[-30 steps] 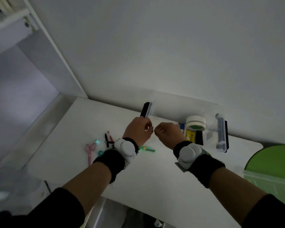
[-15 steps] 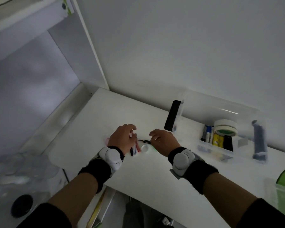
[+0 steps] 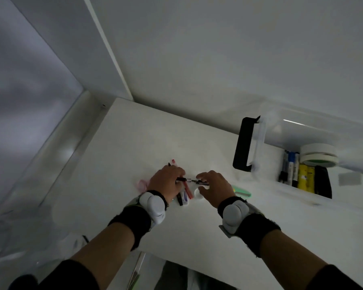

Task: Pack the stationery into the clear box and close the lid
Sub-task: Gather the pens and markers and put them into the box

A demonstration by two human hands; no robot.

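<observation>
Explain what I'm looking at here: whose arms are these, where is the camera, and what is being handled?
No machine here: a person works bare-handed, with a white device strapped to each wrist. The single wide-angle camera sits on their head, looking down. On the white desk lie pens, pink scissors and a green item. The left hand pinches a thin dark pen; the right hand reaches beside it, its grip unclear. At right stands the clear box, lid up, holding tape rolls and markers.
</observation>
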